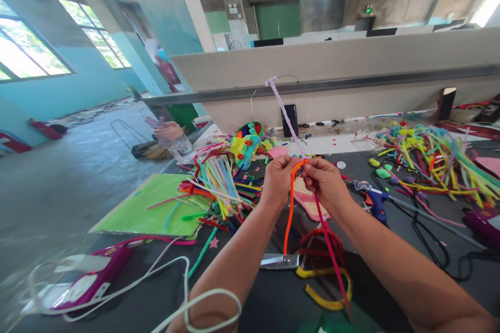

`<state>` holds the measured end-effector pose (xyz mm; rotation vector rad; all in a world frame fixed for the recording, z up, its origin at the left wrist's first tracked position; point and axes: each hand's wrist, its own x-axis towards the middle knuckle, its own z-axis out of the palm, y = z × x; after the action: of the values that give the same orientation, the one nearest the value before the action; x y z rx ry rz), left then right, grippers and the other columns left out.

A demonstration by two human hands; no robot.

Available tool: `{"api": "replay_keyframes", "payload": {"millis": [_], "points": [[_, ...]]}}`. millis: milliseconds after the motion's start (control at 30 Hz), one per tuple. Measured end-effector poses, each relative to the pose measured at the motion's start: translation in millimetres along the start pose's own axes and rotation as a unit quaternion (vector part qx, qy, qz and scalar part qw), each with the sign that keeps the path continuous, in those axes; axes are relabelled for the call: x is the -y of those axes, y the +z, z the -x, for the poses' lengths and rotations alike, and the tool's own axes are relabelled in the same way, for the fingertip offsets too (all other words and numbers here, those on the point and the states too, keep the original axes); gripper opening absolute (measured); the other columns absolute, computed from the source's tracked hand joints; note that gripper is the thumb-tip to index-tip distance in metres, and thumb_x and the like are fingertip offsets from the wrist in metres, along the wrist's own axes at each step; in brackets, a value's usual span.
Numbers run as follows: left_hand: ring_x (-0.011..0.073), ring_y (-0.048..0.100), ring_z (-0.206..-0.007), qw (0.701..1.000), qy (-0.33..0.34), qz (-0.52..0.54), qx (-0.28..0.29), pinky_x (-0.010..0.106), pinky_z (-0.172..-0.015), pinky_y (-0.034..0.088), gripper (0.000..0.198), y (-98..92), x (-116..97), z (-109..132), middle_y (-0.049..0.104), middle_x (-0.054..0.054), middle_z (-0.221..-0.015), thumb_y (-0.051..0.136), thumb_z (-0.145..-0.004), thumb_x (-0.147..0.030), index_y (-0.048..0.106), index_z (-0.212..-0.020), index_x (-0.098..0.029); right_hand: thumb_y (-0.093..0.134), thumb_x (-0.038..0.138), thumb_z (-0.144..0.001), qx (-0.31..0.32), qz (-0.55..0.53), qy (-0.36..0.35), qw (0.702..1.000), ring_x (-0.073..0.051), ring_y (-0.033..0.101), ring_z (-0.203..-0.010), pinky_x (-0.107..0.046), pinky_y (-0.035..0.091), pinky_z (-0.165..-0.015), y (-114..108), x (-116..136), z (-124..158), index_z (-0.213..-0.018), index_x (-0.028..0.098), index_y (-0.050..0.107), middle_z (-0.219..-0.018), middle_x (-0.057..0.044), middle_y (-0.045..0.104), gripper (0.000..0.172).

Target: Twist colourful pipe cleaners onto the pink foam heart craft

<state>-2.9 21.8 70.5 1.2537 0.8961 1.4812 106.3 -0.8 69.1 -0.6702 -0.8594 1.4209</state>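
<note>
Pink-topped jar (176,140) stands at left; I cannot make out its contents. Clear sleeve (133,214) holds green sheet (148,195). Strip bundle (219,182) left, glue gun (378,206) right; scissors (278,261) lie on the surface (252,304). Forearms reach forward: left hand (276,179) pinches orange strip (289,213), right hand (327,179) crimson strip (332,252), at lilac strip's (287,114) lower end.

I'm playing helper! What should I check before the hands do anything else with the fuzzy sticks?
1. Orange stem pinched between the left hand and right hand: ok.
2. Purple stem standing up above the fingers: ok, though it leans.
3. Scissors lying on the table, out of the hands: ok.
4. Orange stem's lower end away from the scissors: not ok, it reaches them in this view.
5. Glue gun cool: cannot tell.
</note>
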Motion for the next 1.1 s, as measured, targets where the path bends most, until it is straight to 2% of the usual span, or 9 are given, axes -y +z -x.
{"api": "replay_keyframes", "payload": {"millis": [133,333,500,567,667,800,900,1000,1100], "points": [[0.0066,0.047,-0.047,0.999,-0.037,0.011,0.027,0.019,-0.049,0.037,0.028,-4.3,-3,-3,0.053,-0.002,-0.052,0.066,-0.072,-0.040,0.059,-0.066,-0.013,0.073,0.025,-0.061,-0.004,0.004,-0.003,1.000,-0.005,0.042,-0.040,-0.018,0.024,-0.037,-2,-2,-2,-0.065,0.017,0.055,-0.054,0.003,0.058,0.020],[0.0081,0.051,-0.046,0.981,-0.121,-0.048,0.145,0.020,-0.044,0.038,0.044,-14.2,-26,0,0.060,0.003,-0.063,0.058,-0.074,-0.057,0.061,-0.076,-0.013,0.069,0.028,-0.065,-0.011,0.051,-0.035,0.998,-0.005,0.042,-0.039,-0.019,0.026,-0.038,-5,-5,-7,-0.066,0.017,0.056,-0.055,0.003,0.059,0.017],[0.0054,0.032,-0.036,0.967,-0.056,-0.240,0.067,0.020,-0.040,0.022,0.037,-12.5,-26,4,0.042,-0.005,-0.041,0.063,-0.071,-0.049,0.056,-0.058,-0.015,0.063,0.029,-0.070,-0.040,0.165,-0.078,0.982,-0.007,0.042,-0.037,-0.020,0.029,-0.037,-10,-6,-13,-0.065,0.017,0.057,-0.051,0.003,0.056,0.015],[0.0077,0.039,-0.043,0.941,0.022,-0.335,0.035,0.021,-0.046,0.027,0.032,-11.8,-27,5,0.050,-0.003,-0.047,0.060,-0.075,-0.044,0.060,-0.060,-0.016,0.061,0.030,-0.070,-0.056,0.204,-0.092,0.973,-0.008,0.043,-0.038,-0.021,0.029,-0.038,-13,-7,-15,-0.065,0.017,0.058,-0.051,0.003,0.056,0.015],[0.0124,0.051,-0.059,0.867,0.135,-0.479,0.031,0.023,-0.056,0.032,0.022,-10.4,-34,10,0.062,0.001,-0.064,0.055,-0.079,-0.037,0.067,-0.073,-0.019,0.058,0.030,-0.071,-0.062,0.246,-0.110,0.961,-0.009,0.044,-0.040,-0.022,0.032,-0.040,-16,-9,-18,-0.065,0.018,0.059,-0.053,0.003,0.057,0.013],[0.0173,0.057,-0.072,0.750,0.218,-0.614,0.113,0.027,-0.062,0.032,0.022,-7.7,-49,15,0.066,0.004,-0.073,0.048,-0.083,-0.030,0.066,-0.074,-0.022,0.052,0.022,-0.068,-0.044,0.317,-0.146,0.936,-0.010,0.045,-0.047,-0.023,0.033,-0.048,-20,-14,-16,-0.060,0.018,0.059,-0.051,0.003,0.054,0.011],[0.0194,0.057,-0.072,0.690,0.238,-0.663,0.167,0.028,-0.061,0.031,0.020,-6.2,-52,10,0.065,0.006,-0.072,0.048,-0.082,-0.027,0.064,-0.072,-0.020,0.047,0.015,-0.064,-0.020,0.379,-0.191,0.905,-0.011,0.045,-0.054,-0.023,0.032,-0.053,-21,-19,-14,-0.054,0.018,0.055,-0.051,0.003,0.051,0.014],[0.0197,0.057,-0.071,0.684,0.225,-0.670,0.180,0.028,-0.060,0.031,0.017,-2.4,-46,3,0.065,0.006,-0.074,0.049,-0.079,-0.025,0.064,-0.074,-0.019,0.044,0.014,-0.063,0.002,0.389,-0.197,0.900,-0.011,0.043,-0.055,-0.023,0.030,-0.052,-22,-26,-14,-0.053,0.018,0.053,-0.051,0.003,0.047,0.014],[0.0181,0.056,-0.068,0.729,0.194,-0.638,0.150,0.028,-0.060,0.032,0.016,6.7,-43,2,0.064,0.005,-0.071,0.050,-0.078,-0.022,0.064,-0.071,-0.018,0.046,0.016,-0.062,-0.004,0.350,-0.183,0.919,-0.010,0.041,-0.053,-0.022,0.030,-0.049,-23,-29,-16,-0.052,0.018,0.053,-0.049,0.003,0.046,0.013]]}}
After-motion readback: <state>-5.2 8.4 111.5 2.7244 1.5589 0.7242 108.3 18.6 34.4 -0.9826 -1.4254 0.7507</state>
